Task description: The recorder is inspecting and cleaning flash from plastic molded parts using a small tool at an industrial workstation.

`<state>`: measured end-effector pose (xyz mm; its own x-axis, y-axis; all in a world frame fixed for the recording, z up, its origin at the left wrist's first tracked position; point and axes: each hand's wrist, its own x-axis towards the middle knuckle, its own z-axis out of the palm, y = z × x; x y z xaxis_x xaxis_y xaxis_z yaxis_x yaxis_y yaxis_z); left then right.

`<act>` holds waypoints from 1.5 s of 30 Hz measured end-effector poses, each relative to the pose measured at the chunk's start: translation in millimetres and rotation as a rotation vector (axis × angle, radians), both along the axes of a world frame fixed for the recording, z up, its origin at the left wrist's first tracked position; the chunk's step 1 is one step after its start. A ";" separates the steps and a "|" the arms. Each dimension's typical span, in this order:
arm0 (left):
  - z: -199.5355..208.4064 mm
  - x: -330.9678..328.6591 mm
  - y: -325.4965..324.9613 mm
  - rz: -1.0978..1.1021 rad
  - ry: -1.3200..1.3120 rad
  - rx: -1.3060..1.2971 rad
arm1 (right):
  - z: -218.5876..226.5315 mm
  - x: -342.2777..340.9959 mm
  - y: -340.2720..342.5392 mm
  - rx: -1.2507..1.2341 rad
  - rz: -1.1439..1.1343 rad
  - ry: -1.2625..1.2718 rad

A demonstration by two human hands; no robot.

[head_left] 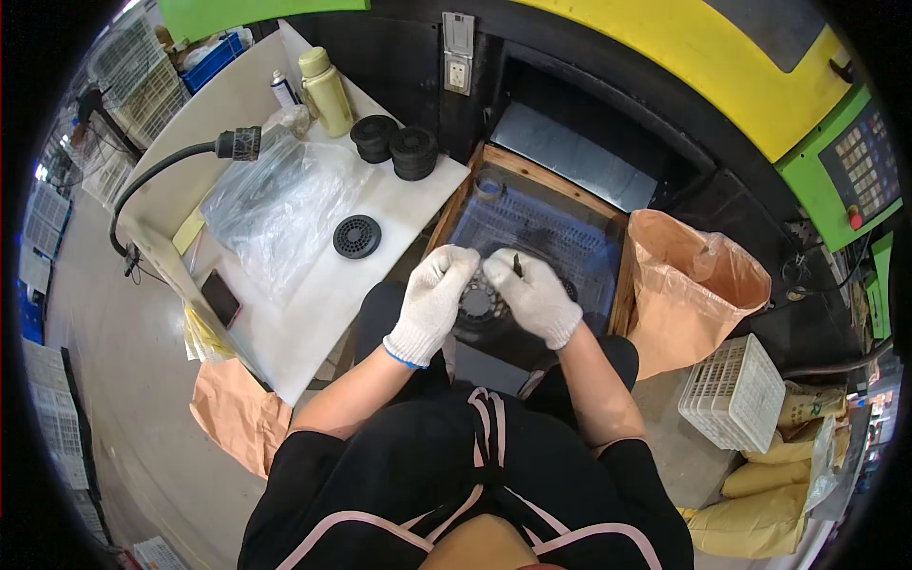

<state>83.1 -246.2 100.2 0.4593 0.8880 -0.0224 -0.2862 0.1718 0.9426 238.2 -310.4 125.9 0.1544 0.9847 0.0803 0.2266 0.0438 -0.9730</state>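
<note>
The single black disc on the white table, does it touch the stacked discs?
No, bare tabletop separates the single black disc from the stacked discs.

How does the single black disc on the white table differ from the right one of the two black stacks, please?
The disc lies low and flat, while the stack stands taller. The disc lies apart, nearer the person; the stack stands close beside another stack, farther back. Both are black, round and on the white table.
</note>
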 end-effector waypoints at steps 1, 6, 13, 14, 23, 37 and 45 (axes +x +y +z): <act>4.9 2.4 -2.3 -0.013 0.000 -0.002 | 18.8 -10.9 -12.0 -0.269 0.053 0.283; 19.6 6.4 0.0 0.028 -0.194 -0.357 | 4.3 -30.5 -11.9 -0.092 -0.043 0.733; 0.0 -1.2 7.5 -0.187 -0.036 0.043 | 2.9 8.2 -2.9 -0.003 0.046 -0.160; 5.0 -1.1 6.5 -0.165 -0.041 0.024 | 6.7 3.7 -7.9 -0.182 0.075 0.106; 4.0 19.2 -1.3 -0.052 -0.211 -0.067 | -17.3 2.9 -5.6 -0.020 -0.337 0.365; -5.1 -3.0 28.1 0.177 0.052 0.234 | -19.1 -39.7 11.9 -0.266 -0.046 0.826; -113.6 -70.6 190.1 0.492 0.471 0.274 | -123.8 -12.2 -7.1 -0.424 -0.153 0.803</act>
